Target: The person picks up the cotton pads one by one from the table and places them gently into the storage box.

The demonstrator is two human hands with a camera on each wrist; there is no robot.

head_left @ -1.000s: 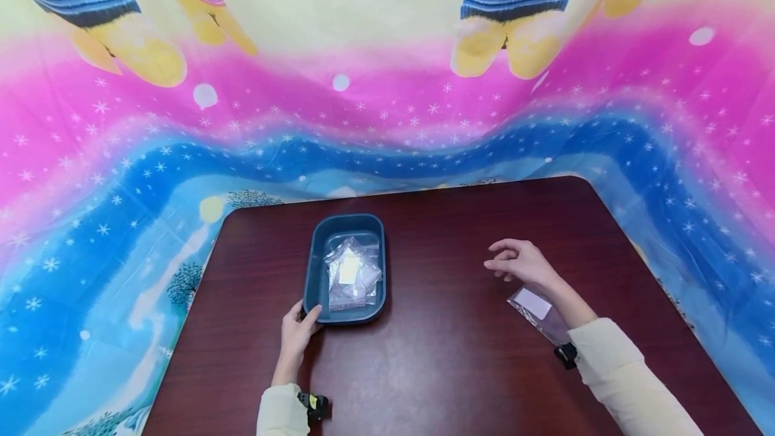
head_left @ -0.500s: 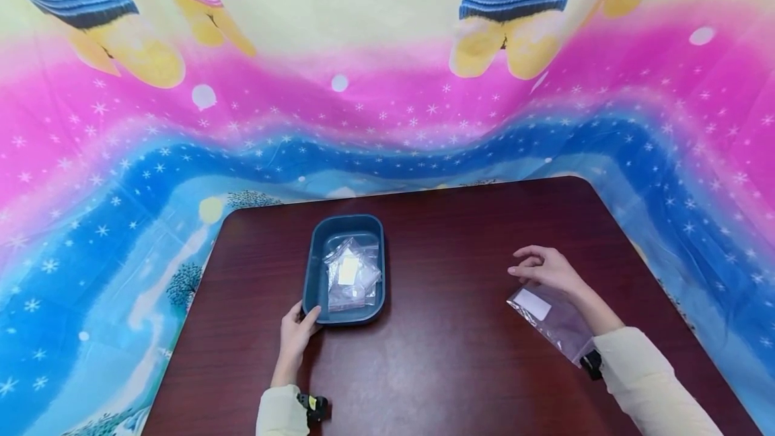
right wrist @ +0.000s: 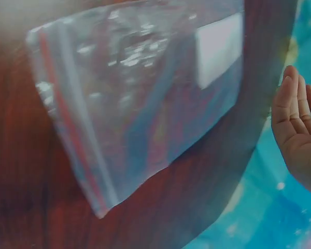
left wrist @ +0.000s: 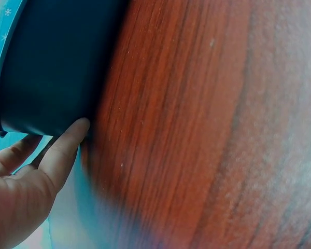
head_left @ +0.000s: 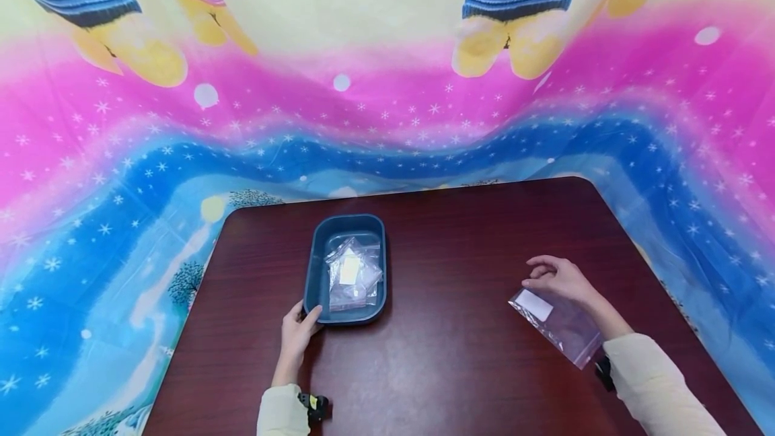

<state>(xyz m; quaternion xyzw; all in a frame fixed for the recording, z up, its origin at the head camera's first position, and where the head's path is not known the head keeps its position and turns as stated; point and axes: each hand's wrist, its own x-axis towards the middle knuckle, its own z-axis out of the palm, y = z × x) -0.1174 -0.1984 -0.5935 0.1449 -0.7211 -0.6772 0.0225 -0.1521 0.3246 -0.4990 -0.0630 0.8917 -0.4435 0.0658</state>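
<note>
My left hand (head_left: 295, 336) grips the near left corner of a dark blue rectangular tray (head_left: 354, 319), thumb over the rim. In the left wrist view, fingertips (left wrist: 82, 126) touch the tray's outer wall (left wrist: 46, 67). Several clear zip-lock bags (head_left: 362, 280) with white labels lie piled inside. At the right, another clear zip-lock bag (head_left: 566, 330) with a white label rests on the table. My right hand (head_left: 563, 281) hovers over its far edge, fingers loosely bent, holding nothing. The right wrist view shows this hand (right wrist: 303, 135) apart from the bag (right wrist: 129, 104), whose red-striped seal faces the camera.
The dark reddish-brown table (head_left: 448, 355) has rounded far corners. A cartoon-printed cloth (head_left: 387, 99) hangs behind it and around both sides. Bare tabletop lies between the tray and the loose bag.
My right hand has drawn back to the right and nearer to me, uncovering more of the loose bag. The left hand, the tray and the loose bag have stayed in place.
</note>
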